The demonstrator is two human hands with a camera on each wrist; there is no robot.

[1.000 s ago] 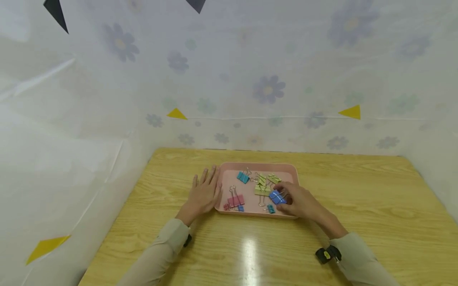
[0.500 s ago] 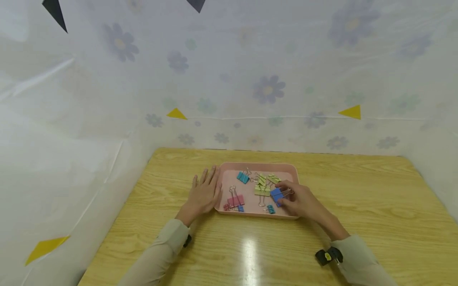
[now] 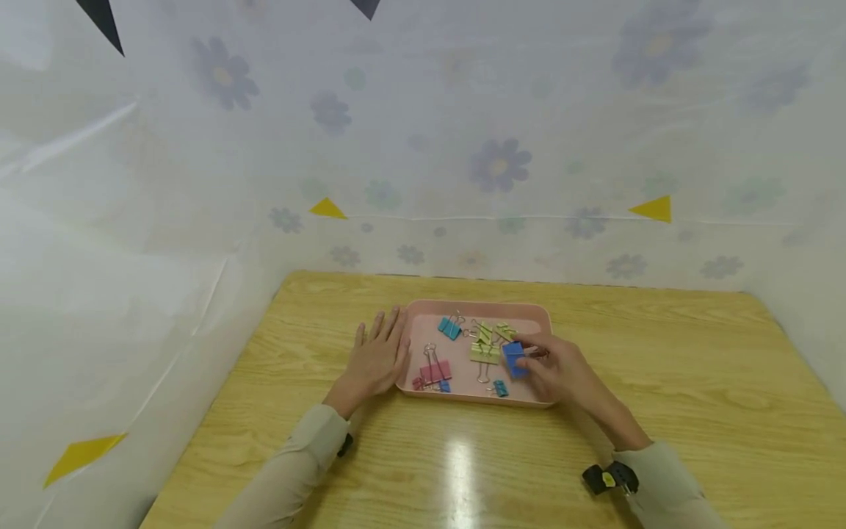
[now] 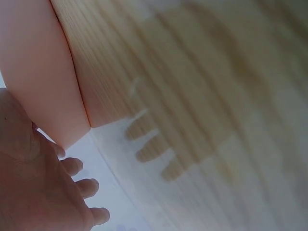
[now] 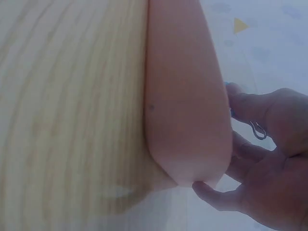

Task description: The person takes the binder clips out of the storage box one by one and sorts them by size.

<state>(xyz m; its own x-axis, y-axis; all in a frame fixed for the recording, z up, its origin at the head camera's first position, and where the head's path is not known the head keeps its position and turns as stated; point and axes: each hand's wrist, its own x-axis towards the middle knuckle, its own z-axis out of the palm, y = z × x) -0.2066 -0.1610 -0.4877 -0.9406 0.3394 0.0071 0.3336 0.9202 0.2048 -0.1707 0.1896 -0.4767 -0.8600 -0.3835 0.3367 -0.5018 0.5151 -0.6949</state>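
Observation:
A pink tray (image 3: 476, 400) holds several binder clips. Over its right side, my right hand (image 3: 565, 367) pinches a large blue binder clip (image 3: 512, 360) between thumb and fingers, its wire handles toward the palm. In the right wrist view, the tray wall (image 5: 187, 96) hides most of that clip; a wire handle (image 5: 259, 131) shows below the thumb. My left hand (image 3: 374, 361) lies with straight fingers along the tray's left edge. The left wrist view shows this hand (image 4: 38, 183) right at the tray's outer wall (image 4: 43, 67).
Inside the tray are a yellow-green clip (image 3: 485, 354), a teal clip (image 3: 451, 328), a pink clip (image 3: 436, 372), a small teal clip (image 3: 500, 388) and a small blue clip (image 3: 445, 386). The wooden table (image 3: 330, 294) ends at a flower-patterned sheet (image 3: 423, 147).
In my right hand, the blue binder clip has turned: its wire handles now point toward the palm and its broad face shows. My left hand and the tray have stayed put.

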